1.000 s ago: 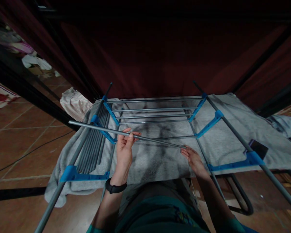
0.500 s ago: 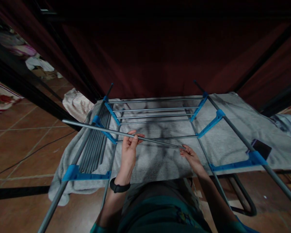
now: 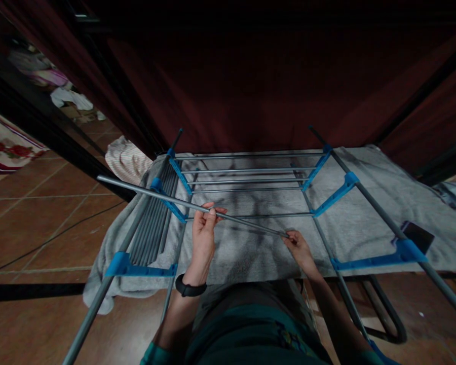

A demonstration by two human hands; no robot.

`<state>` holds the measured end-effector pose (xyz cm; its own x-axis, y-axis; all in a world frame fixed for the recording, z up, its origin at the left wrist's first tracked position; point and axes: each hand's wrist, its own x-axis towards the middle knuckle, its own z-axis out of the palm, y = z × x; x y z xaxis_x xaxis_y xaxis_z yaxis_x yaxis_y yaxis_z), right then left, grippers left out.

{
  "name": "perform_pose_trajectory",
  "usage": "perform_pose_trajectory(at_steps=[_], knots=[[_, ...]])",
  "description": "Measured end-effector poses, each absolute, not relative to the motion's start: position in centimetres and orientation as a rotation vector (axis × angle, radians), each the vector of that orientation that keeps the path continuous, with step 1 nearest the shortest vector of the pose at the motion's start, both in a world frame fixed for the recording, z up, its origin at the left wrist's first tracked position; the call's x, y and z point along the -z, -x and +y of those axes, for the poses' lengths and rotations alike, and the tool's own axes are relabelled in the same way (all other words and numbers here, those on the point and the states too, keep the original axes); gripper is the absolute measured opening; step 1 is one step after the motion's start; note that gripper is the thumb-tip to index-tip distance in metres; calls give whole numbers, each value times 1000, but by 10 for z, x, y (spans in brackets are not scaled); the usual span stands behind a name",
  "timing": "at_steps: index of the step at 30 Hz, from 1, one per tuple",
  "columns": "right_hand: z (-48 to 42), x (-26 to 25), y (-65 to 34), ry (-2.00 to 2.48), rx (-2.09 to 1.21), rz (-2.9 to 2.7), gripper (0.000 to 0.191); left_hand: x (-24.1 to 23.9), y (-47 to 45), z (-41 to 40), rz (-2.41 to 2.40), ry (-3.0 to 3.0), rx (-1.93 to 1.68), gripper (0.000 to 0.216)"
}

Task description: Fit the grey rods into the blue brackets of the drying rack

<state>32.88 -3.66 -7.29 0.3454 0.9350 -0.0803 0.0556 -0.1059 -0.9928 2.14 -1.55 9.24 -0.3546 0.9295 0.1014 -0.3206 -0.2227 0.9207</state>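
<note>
A thin grey metal rod [image 3: 152,192] is held slantwise across the front of me, its left end higher. My left hand [image 3: 204,230], with a black band on the wrist, pinches it near the middle between thumb and fingers. At its lower right end, the fingertips of my right hand [image 3: 299,249] grip it. Around both hands stands a drying rack frame of grey tubes with blue plastic brackets [image 3: 380,255]. Several crossbars [image 3: 247,181] span its far part. More loose rods [image 3: 152,230] lie side by side at the left.
Beneath the frame is a grey blanket [image 3: 247,258] spread over a raised surface. A dark phone [image 3: 419,237] rests on it at the right. Dark red curtains [image 3: 251,91] hang behind. Tiled floor [image 3: 53,223] with a black cable shows at the left.
The rod has tilted a little more, its left end rising and its right end dipping slightly. Both hands keep their hold. The whole view has shifted slightly.
</note>
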Motion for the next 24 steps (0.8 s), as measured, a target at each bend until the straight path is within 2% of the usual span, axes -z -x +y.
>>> perform_pose_trajectory(at_steps=[12,24], knots=[[-40,69,-324,1530,-918,-1293,32,-99,-22,-14,842,-740,-1794,32],[-47,75,-333,1484,-832,-1594,35,-98,-23,-18,874,-785,-1685,34]])
